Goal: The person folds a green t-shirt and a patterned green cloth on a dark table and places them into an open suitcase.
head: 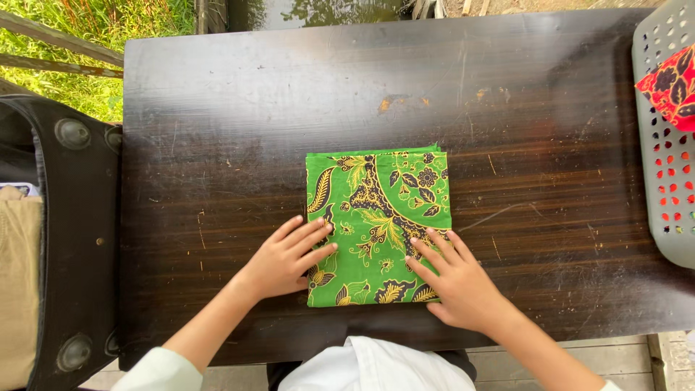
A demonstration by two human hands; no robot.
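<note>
A folded green cloth with a black and yellow floral print lies flat as a neat square near the middle of the dark wooden table, closer to the near edge than the far one. Both hands rest on its lower half, palms down. The left hand comes in from the lower left, its forearm angled up and to the right, fingers spread and straight, with the fingertips on the cloth's left edge and the palm partly on bare wood. The right hand comes in from the lower right, its forearm angled up and to the left, fingers fanned and extended over the cloth's lower right corner. Neither grip is closed on anything: both hands lie open and flat, pressing on the fabric rather than pinching it. The 2 hands are apart, with a strip of the printed cloth showing between them. At the right edge of the table sits a grey perforated basket holding a red patterned cloth, well apart from the hands. To the left of the table stands a dark chair with round studs, and grass shows beyond the far left corner.
</note>
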